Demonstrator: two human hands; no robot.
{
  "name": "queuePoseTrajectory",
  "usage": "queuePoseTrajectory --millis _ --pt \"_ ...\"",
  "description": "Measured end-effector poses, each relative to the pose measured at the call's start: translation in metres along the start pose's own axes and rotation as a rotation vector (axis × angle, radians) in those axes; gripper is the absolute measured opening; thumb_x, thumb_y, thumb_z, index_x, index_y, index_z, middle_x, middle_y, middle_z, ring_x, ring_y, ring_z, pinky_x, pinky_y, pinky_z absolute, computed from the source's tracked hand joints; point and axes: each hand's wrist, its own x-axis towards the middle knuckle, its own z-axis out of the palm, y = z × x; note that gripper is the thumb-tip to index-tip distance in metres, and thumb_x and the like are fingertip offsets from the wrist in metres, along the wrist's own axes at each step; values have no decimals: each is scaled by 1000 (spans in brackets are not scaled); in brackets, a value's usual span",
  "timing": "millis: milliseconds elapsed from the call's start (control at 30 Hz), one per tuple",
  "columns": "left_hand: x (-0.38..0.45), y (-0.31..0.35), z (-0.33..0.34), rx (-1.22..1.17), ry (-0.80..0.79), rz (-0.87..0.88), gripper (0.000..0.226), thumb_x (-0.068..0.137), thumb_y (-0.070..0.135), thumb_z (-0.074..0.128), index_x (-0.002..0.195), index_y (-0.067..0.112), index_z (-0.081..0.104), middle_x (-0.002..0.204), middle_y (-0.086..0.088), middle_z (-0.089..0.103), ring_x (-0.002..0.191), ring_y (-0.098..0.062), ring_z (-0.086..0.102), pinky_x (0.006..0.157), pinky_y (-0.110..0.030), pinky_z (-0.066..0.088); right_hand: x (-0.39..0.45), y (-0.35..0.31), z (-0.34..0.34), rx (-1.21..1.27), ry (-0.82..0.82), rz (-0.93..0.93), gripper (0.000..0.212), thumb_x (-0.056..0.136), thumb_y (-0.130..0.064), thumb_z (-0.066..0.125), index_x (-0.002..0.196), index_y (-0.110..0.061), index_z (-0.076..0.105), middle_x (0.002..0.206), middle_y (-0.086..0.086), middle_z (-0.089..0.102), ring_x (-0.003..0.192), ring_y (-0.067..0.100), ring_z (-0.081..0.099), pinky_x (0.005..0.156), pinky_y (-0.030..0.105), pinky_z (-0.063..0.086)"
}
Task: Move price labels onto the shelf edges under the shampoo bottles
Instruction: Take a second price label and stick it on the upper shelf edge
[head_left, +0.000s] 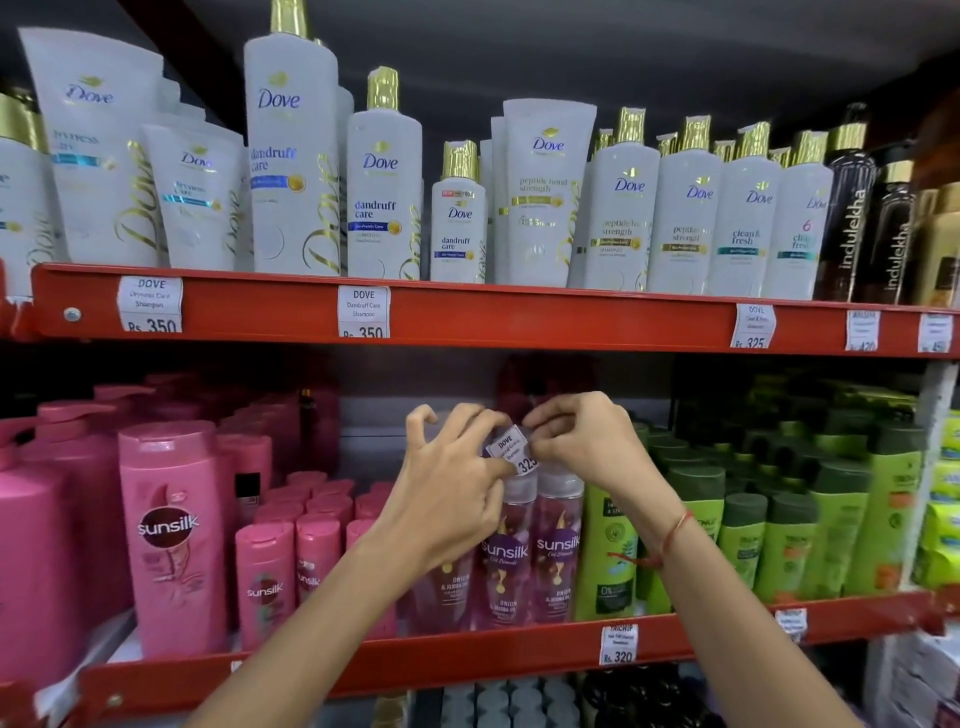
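A small white Dove price label (511, 448) reading 325 is held in the air in front of the lower shelf, tilted. My left hand (452, 488) pinches its left side and my right hand (576, 441) pinches its upper right corner. Above runs the red upper shelf edge (545, 317) under the white Dove bottles (545, 192). Stuck on that edge are labels: Dove Dryness Care 350 (150, 305), Dove Dandruff Care 350 (363, 312) and Dove 325 (753, 326). The stretch of edge under the peptide bottles carries no label.
Pink Sunsilk bottles (171, 530) fill the lower shelf's left, purple Sunsilk bottles (556, 545) sit behind my hands, green bottles (779, 519) to the right. Dark Indulekha bottles (857, 223) stand top right. The lower red edge (467, 654) holds a Trichup 320 label (618, 644).
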Motion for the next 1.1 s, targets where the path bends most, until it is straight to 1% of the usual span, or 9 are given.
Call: queuePoseTrajectory --millis 100,200,333,433,533,667,800,1000,1100 --pt "0 -1 -4 -62 78 -33 33 80 26 46 93 33 76 129 10 59 122 -13 48 87 -39 18 -5 -2 -9 200 -48 -29 22 73 2 75 80 -19 74 81 5 78 81 19 74 80 32 61" --pt "7 -2 -18 -252 238 -150 30 79 23 51 95 33 75 121 12 61 116 -11 48 84 -32 18 -10 -10 -23 382 -34 -91 27 74 6 77 82 -19 71 92 13 79 85 21 74 79 33 60" --pt "14 -2 -44 -725 452 -335 21 91 13 61 103 26 73 106 10 69 100 -9 61 86 -30 44 -21 -31 -44 586 -32 -174 26 77 3 77 93 -18 72 85 6 81 73 7 72 64 14 56" --pt "17 2 -65 -1137 409 -428 14 90 21 67 103 22 73 97 6 78 92 -3 70 78 -17 53 -34 -47 -57 667 -21 -269 25 78 1 77 92 -19 74 87 5 81 75 7 72 67 15 55" --pt "17 7 -78 -1333 384 -399 15 83 28 70 96 21 74 91 3 80 85 -6 73 72 -13 55 -47 -58 -63 705 -32 -343 22 78 1 77 92 -16 75 92 9 80 79 8 73 70 15 56" --pt "16 13 -89 -1352 433 -348 10 81 24 74 91 21 77 88 2 81 85 -13 76 77 -20 59 -58 -63 -66 727 -39 -358 22 78 0 78 94 -14 75 93 7 80 77 5 74 66 10 54" --pt "15 16 -94 -1324 434 -337 8 80 27 75 87 26 78 85 7 80 83 -9 75 72 -16 58 -62 -68 -67 773 4 -324 30 74 -13 82 102 -11 70 92 10 80 76 8 73 64 11 54" --pt "16 20 -98 -1302 382 -313 13 81 29 74 91 24 78 85 9 80 83 -3 74 70 -12 55 -62 -74 -57 846 102 -321 39 71 -18 84 104 -9 65 85 10 81 84 18 78 80 23 60" --pt "16 20 -99 -1343 373 -342 16 77 29 74 90 21 79 82 8 80 77 0 73 67 -9 53 -62 -71 -55 898 117 -314 33 72 -18 83 99 -14 66 79 7 81 76 15 77 77 23 61"
